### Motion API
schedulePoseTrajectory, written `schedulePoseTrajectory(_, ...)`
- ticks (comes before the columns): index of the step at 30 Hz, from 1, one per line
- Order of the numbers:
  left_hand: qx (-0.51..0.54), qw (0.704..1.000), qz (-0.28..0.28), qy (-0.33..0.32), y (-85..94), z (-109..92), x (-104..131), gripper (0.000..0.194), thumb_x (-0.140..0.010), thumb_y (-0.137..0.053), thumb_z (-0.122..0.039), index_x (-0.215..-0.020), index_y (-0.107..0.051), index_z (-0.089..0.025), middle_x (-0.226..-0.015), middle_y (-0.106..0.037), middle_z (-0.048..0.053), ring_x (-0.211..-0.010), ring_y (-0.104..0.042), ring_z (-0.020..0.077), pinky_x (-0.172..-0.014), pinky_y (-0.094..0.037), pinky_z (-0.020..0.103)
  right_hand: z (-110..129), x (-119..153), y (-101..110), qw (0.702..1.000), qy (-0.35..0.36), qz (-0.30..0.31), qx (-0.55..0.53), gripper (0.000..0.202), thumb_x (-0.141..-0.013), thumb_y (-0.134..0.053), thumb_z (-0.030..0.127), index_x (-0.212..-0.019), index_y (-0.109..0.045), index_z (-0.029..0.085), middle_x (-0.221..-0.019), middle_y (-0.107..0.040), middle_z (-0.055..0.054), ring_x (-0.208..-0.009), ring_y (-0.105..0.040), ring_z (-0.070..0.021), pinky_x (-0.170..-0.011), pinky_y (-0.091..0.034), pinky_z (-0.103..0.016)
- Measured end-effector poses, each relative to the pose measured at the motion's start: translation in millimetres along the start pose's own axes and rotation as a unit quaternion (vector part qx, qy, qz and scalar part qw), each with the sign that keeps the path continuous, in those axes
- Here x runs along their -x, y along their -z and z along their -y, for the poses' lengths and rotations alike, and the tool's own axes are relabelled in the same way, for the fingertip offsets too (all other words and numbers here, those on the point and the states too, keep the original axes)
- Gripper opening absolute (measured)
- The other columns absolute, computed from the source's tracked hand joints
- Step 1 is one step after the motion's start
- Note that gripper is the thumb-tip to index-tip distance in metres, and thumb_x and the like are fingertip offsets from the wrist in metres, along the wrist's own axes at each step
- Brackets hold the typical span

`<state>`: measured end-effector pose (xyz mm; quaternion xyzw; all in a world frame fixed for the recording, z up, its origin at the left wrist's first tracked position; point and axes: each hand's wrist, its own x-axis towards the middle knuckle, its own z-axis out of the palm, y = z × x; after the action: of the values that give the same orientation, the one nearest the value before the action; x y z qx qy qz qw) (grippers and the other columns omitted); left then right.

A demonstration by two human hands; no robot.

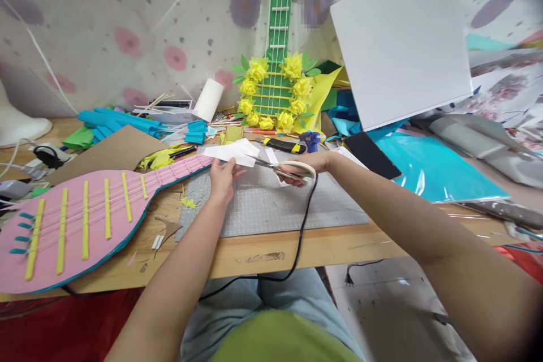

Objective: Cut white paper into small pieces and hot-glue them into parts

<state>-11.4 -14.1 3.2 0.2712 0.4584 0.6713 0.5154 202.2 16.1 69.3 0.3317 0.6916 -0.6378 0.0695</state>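
My left hand (223, 179) pinches the lower edge of a piece of white paper (229, 151) above the cutting mat (254, 212). In my right hand (300, 169) is a pair of scissors (309, 168) with pale handles. Their blades point left and meet the paper's right end; whether they are parted is hard to tell. A narrow white strip (271, 155) lies by the blades. To the left, a pink cardboard lute (95, 209) with yellow strips reaches with its neck close to my left hand.
Behind the mat stands a green paper lute (275, 82) ringed with yellow flowers. A utility knife (285, 146) and a blue glue gun (311, 140) lie near the scissors. A black cable (302, 232) crosses the mat and table edge. Turquoise sheets (441, 169) lie at right.
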Motion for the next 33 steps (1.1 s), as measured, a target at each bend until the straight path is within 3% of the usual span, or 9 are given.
schedulePoseTrajectory(25,0.012,0.999,-0.02,0.04,0.0,-1.0,0.3,0.023,-0.066,-0.059,-0.011,-0.087,-0.051,-0.017,-0.073,-0.062,-0.001,-0.053,-0.059,0.0081,-0.051,-0.051,0.022,-6.2,-4.4,11.6,0.995,-0.023,0.038,-0.086,0.043,-0.072,-0.055,0.055,-0.082,-0.047,0.015,-0.057,-0.03,0.007,-0.046,-0.027,-0.0035,-0.042,-0.024,-0.016)
schedulePoseTrajectory(33,0.018,0.999,-0.015,0.04,1.5,0.7,-0.7,0.025,-0.066,-0.059,-0.012,-0.09,-0.052,-0.018,-0.076,-0.064,0.0,-0.055,-0.06,0.0081,-0.053,-0.052,0.021,-0.4,-2.5,9.8,0.994,-0.043,0.022,-0.102,0.039,-0.074,-0.056,0.052,-0.076,-0.046,0.014,-0.055,-0.029,0.007,-0.046,-0.026,-0.0028,-0.04,-0.021,-0.015)
